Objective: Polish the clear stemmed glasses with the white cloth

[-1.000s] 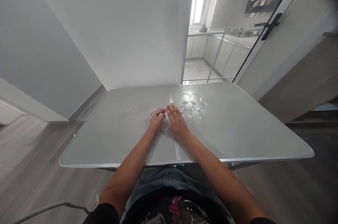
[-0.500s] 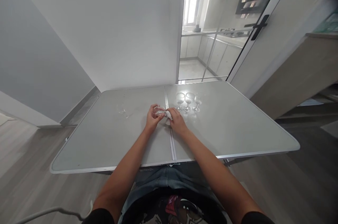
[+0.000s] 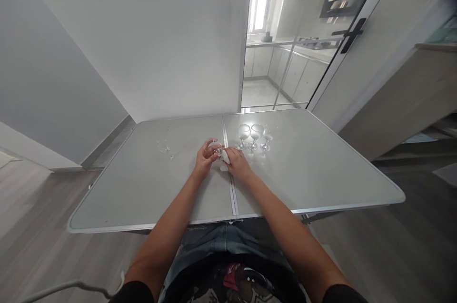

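Observation:
Above the middle of the table, my left hand [image 3: 204,157] is closed round the bowl of a clear stemmed glass [image 3: 215,146], which lies tilted on its side. My right hand [image 3: 238,162] grips a small white cloth or tissue [image 3: 224,156], pressed against the foot end of the glass. Part of the cloth hangs below the fingers. Just beyond my right hand, three stemmed glasses stand upright in a row: one at the left [image 3: 243,135], one in the middle [image 3: 255,135] and one at the right [image 3: 266,138].
At the left of the grey folding table [image 3: 314,170] there is another clear glass [image 3: 164,149], hard to make out. A metal seam [image 3: 233,198] crosses the tabletop. Behind stand a white wall [image 3: 171,46] and a glass door with a black handle [image 3: 352,35].
The glass has turned slightly in my left hand, its foot end now facing me more. My right hand has shifted the cloth a little against it.

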`<state>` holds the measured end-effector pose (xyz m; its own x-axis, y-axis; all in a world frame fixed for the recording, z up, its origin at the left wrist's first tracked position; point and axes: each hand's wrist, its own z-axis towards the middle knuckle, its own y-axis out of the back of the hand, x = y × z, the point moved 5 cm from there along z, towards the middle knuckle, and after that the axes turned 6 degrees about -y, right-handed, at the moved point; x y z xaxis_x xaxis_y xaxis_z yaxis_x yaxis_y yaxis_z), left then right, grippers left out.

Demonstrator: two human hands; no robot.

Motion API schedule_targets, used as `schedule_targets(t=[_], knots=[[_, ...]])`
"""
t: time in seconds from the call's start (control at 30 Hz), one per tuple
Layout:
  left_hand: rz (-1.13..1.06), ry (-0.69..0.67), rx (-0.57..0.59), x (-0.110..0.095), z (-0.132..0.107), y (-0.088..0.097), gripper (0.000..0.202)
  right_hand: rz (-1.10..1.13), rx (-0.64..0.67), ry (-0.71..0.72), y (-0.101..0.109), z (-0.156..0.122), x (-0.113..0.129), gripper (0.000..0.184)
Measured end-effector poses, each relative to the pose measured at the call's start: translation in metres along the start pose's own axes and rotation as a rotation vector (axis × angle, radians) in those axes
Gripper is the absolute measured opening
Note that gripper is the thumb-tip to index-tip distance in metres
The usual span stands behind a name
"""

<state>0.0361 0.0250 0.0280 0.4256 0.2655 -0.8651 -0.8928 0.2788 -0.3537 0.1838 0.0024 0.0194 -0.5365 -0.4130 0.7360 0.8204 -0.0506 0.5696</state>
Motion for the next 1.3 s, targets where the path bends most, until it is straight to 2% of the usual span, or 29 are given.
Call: schedule_targets(t=[0.07,0.17,0.23,0.3,0.4,0.47,0.53,0.6,0.73,1.0,1.07,1.2,1.27,1.3], knots=[[-0.048,0.046,0.011,0.002,0.000,0.002,0.076,0.278,0.083,-0.109,0.001,0.000,-0.003,0.021],[-0.109,0.116,0.063,0.007,-0.001,0.003,0.081,0.796,0.352,-0.324,-0.005,-0.004,-0.004,0.032],[-0.112,0.126,0.056,0.008,-0.002,0.004,0.083,0.949,0.459,-0.401,-0.007,-0.007,-0.001,0.035],[-0.097,0.100,0.010,0.009,-0.002,0.005,0.080,0.859,0.391,-0.379,-0.006,-0.006,-0.003,0.032],[-0.063,0.045,-0.030,0.009,-0.002,0.003,0.073,0.478,0.127,-0.205,0.001,-0.001,-0.002,0.023],[-0.058,0.004,-0.057,0.008,-0.001,0.004,0.069,0.300,-0.045,-0.084,0.004,-0.001,0.002,0.024],[-0.074,-0.041,-0.102,0.007,0.002,0.007,0.066,0.297,-0.202,-0.064,0.008,-0.003,0.003,0.029],[-0.098,-0.082,-0.132,0.007,0.004,0.011,0.067,0.385,-0.316,-0.165,0.010,-0.004,-0.002,0.031],[-0.151,-0.128,-0.121,0.007,0.007,0.012,0.069,0.475,-0.293,-0.412,-0.002,-0.003,-0.017,0.036],[-0.126,-0.147,-0.176,0.009,0.006,0.012,0.067,0.370,-0.227,-0.530,-0.006,-0.004,-0.028,0.039],[-0.112,-0.157,-0.188,0.010,0.006,0.014,0.064,0.328,-0.248,-0.509,0.000,-0.006,-0.023,0.039],[-0.020,-0.161,-0.190,0.014,0.006,0.016,0.067,0.272,-0.444,-0.303,0.022,-0.009,-0.007,0.024],[0.033,-0.170,-0.195,0.015,0.006,0.017,0.070,0.322,-0.467,-0.227,0.027,-0.011,-0.002,0.015],[0.053,-0.174,-0.198,0.016,0.005,0.017,0.070,0.353,-0.447,-0.203,0.027,-0.011,-0.001,0.017]])
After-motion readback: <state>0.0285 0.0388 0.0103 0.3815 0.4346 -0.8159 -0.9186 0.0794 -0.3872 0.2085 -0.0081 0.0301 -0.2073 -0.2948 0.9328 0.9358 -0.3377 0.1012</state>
